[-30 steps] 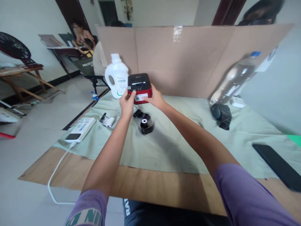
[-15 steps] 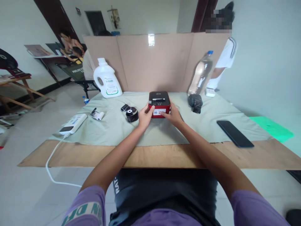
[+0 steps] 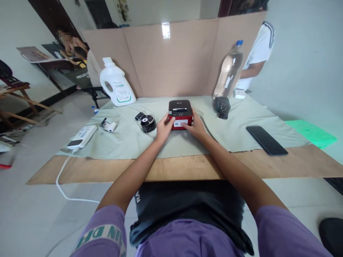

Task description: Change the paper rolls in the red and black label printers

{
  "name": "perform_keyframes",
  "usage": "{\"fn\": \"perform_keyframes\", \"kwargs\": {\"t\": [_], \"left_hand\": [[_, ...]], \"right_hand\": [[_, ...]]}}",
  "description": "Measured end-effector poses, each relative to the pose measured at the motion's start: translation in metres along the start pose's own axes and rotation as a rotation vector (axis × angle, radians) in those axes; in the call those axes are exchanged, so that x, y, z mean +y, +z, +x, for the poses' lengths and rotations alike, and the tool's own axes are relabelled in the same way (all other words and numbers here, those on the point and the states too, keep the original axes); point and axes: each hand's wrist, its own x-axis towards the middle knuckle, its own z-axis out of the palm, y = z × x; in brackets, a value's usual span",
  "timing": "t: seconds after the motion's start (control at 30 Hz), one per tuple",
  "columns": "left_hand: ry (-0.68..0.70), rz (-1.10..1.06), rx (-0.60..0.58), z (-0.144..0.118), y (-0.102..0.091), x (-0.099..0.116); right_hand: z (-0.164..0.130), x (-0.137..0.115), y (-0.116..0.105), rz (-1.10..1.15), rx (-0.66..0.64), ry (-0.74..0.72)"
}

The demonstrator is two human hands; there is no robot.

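A small red-and-black printer (image 3: 180, 105) with a slot in its dark top and a white label on its front stands on the cloth-covered table. My left hand (image 3: 164, 127) grips its left side, thumb on the front face. On the opposite side my right hand (image 3: 197, 125) holds it, with the thumb across the white label. Left of my left hand lies a black roll (image 3: 148, 123) with a white core and a loose strip. Whether the printer's base rests fully on the cloth I cannot tell.
A white jug (image 3: 119, 85) and a tall clear bottle (image 3: 229, 73) stand before a cardboard screen (image 3: 171, 60). A dark wrapped object (image 3: 222, 107) lies by the bottle. A phone (image 3: 266, 140) lies right; a corded white power bank (image 3: 82, 136) and small white device (image 3: 108, 125) lie left. People are beyond.
The view has tipped downward, so the table sits higher in the picture. Both hands keep their hold on the printer. Behind the screen, the person's arm at right has shifted.
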Motion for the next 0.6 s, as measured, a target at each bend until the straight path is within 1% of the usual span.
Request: {"fn": "perform_keyframes", "kwargs": {"t": [0.1, 0.23, 0.37, 0.5, 0.6], "left_hand": [[0.03, 0.034, 0.003, 0.003, -0.005, -0.005], [0.071, 0.043, -0.05, 0.009, -0.01, -0.013], [0.025, 0.007, -0.105, 0.014, -0.01, -0.02], [-0.017, -0.026, -0.131, 0.017, -0.009, -0.022], [-0.048, -0.003, -0.136, 0.021, -0.01, -0.023]], "right_hand": [[-0.002, 0.0, 0.0, -0.007, -0.017, 0.038], [-0.003, -0.004, -0.002, 0.01, -0.021, 0.051], [-0.003, -0.005, -0.004, 0.039, -0.023, 0.041], [-0.002, -0.003, -0.003, 0.064, -0.013, 0.029], [-0.002, -0.003, -0.003, 0.064, -0.016, 0.037]]}}
